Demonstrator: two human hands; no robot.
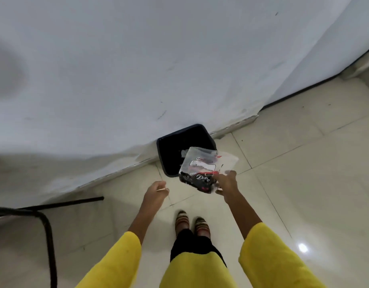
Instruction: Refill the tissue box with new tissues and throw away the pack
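Holding the pack (204,169) by its lower right corner, the right hand (226,185) has it pinched between thumb and fingers, so that the limp plastic hangs out over the near right rim of the bin (165,142). The pack looks empty and flattened, clear at its upper half and dark with printed lettering at its lower half; its top edge lies over the bin's opening, while its lower part, at about 5 o'clock from the bin's middle, is over the floor (304,163) just outside the rim. To drop it cleanly I would judge that the hand should carry on toward 11 o'clock until the whole pack sits above the dark opening, then part the fingers; film this light tends to drift or catch on a rim, so a low release or a slight push down would help. The left hand (157,191) hangs free at 7 o'clock from the bin, loosely curled, with a thin pale sliver at its fingertips that I cannot identify. The bin stands against the white wall (138,69). A black metal frame (44,217) lies well apart at the left. The tissue box is not in view.
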